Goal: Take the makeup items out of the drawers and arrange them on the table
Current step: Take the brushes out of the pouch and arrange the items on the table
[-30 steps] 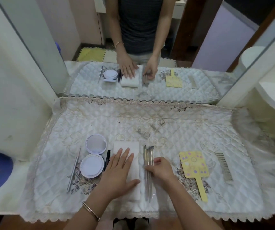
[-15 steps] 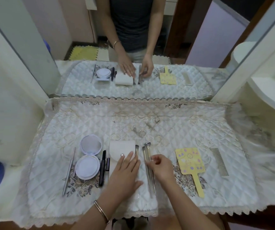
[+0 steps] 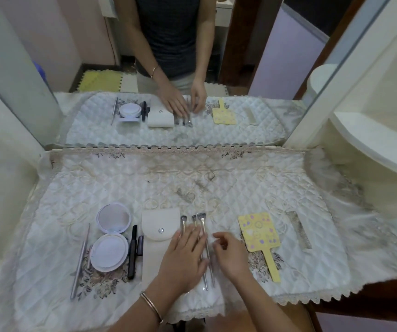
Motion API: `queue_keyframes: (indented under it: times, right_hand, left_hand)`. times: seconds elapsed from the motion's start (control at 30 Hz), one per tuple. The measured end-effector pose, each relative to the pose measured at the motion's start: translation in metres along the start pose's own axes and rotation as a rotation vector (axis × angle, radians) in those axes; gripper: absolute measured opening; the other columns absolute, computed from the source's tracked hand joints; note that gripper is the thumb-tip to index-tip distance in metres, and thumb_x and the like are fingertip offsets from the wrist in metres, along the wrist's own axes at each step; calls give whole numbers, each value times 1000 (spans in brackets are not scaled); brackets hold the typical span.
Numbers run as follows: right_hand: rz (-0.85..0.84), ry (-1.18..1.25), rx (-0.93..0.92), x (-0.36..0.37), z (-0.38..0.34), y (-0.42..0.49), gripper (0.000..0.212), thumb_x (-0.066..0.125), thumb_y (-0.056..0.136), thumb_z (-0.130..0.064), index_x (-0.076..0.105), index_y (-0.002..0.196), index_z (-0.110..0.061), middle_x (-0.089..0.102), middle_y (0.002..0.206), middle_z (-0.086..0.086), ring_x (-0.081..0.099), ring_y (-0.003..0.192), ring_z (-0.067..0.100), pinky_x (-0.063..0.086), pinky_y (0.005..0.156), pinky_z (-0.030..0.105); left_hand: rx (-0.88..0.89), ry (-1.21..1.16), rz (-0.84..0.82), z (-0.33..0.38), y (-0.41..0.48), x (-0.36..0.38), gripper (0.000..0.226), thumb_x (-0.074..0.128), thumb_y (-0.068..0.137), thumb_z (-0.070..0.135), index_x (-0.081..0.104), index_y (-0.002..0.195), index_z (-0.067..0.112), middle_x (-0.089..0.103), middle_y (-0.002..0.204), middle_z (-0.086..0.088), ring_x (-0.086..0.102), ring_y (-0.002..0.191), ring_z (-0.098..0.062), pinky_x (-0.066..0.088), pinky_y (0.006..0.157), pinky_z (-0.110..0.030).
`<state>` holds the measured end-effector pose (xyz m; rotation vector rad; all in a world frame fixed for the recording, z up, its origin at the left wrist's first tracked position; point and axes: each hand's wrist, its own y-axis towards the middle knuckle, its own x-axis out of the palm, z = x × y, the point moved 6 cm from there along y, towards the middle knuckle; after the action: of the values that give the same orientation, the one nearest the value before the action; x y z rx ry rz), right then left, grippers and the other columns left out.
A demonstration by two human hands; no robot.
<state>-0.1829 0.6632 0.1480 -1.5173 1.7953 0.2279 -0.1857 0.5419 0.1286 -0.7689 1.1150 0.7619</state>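
Observation:
Three silver makeup brushes (image 3: 202, 226) lie side by side at the front middle of the quilted table cover (image 3: 192, 183). My left hand (image 3: 185, 257) rests flat on them with straight fingers. My right hand (image 3: 228, 255) hovers just right of the brushes, fingers loosely curled; whether it pinches a handle I cannot tell. A white snap pouch (image 3: 159, 233) lies left of the brushes. Further left are a black pen-like stick (image 3: 132, 252), an open white compact (image 3: 112, 238) and a long metal tool (image 3: 80, 262).
A yellow hand mirror (image 3: 260, 236) and a metal comb (image 3: 298, 230) lie to the right. A large wall mirror (image 3: 168, 68) stands behind the table. A cream shelf unit (image 3: 372, 140) borders the right side, a cream panel (image 3: 3, 164) the left.
My left hand slid right, off the white pouch and onto the brushes. The pouch's snap flap now shows. The brushes are spread slightly apart.

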Motion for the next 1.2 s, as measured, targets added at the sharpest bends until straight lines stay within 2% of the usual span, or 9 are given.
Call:
queue_keyframes:
  times: [0.1, 0.23, 0.33, 0.43, 0.53, 0.6, 0.67, 1.0, 1.2]
  right_hand:
    - [-47, -6, -24, -1, 4, -1, 24, 51, 89, -11, 64, 110, -10, 69, 103, 7, 55, 83, 7, 37, 61, -5]
    - [-118, 28, -55, 11, 3, -10, 23, 52, 88, -8, 66, 106, -12, 67, 92, -1, 58, 82, 4, 40, 69, 1]
    - [-110, 59, -55, 8, 1, -13, 22, 53, 87, -8, 68, 102, -13, 66, 88, -4, 59, 81, 4, 49, 82, 19]
    - [71, -40, -65, -19, 11, -7, 24, 54, 87, -11, 66, 108, -14, 66, 112, 3, 57, 106, 16, 44, 98, 30]
    - [217, -297, -17, -54, 30, 5, 45, 56, 87, -27, 47, 131, -17, 36, 147, 13, 27, 137, 30, 23, 113, 39]
    - [114, -426, 67, -62, 47, 14, 60, 48, 90, -40, 27, 143, -21, 14, 155, 15, 9, 144, 31, 10, 117, 41]
    - [-3, -501, 113, -58, 57, 19, 61, 37, 93, -46, 16, 146, -23, 5, 156, 16, 3, 144, 33, 8, 119, 44]
    - [-77, -437, -17, -9, 11, -9, 56, 41, 91, -47, 24, 142, -32, 11, 156, 4, 6, 143, 27, 17, 115, 46]
    - [-55, -358, -62, -7, 10, -7, 51, 50, 89, -38, 38, 138, -27, 26, 151, 5, 17, 138, 25, 22, 113, 38]
  left_hand:
    - [2, 9, -18, -2, 2, 2, 58, 40, 68, 45, 65, 113, 17, 66, 121, -5, 44, 122, -19, 2, 110, -34]
    - [9, 5, 5, -6, -3, -3, 58, 40, 67, 44, 65, 113, 18, 65, 122, -5, 40, 122, -17, 3, 110, -33]
    - [5, -2, 28, -6, -4, -6, 57, 40, 72, 43, 63, 116, 16, 64, 124, -5, 38, 125, -18, 2, 110, -32]
    - [5, -20, 21, 2, 1, -7, 55, 35, 82, 50, 60, 119, 18, 61, 128, -7, 52, 124, -22, 3, 110, -32]
    - [-6, 13, -17, 4, 8, -2, 66, 25, 86, 60, 60, 119, 15, 60, 128, -9, 45, 125, -26, 3, 109, -34]
    - [-11, 50, -50, 2, 10, 3, 72, 33, 75, 62, 62, 117, 12, 61, 126, -11, 46, 124, -26, 2, 109, -34]
    - [-22, 59, -79, -1, 9, 6, 75, 35, 69, 62, 63, 116, 11, 62, 126, -10, 55, 120, -24, 3, 109, -35]
    - [-1, 23, -110, -6, 5, 6, 73, 38, 69, 62, 60, 120, 15, 59, 130, -7, 55, 120, -20, 3, 109, -32]
    - [13, 15, -48, -1, 6, 9, 70, 41, 69, 60, 56, 121, 16, 58, 131, -5, 32, 127, -16, 3, 108, -31]
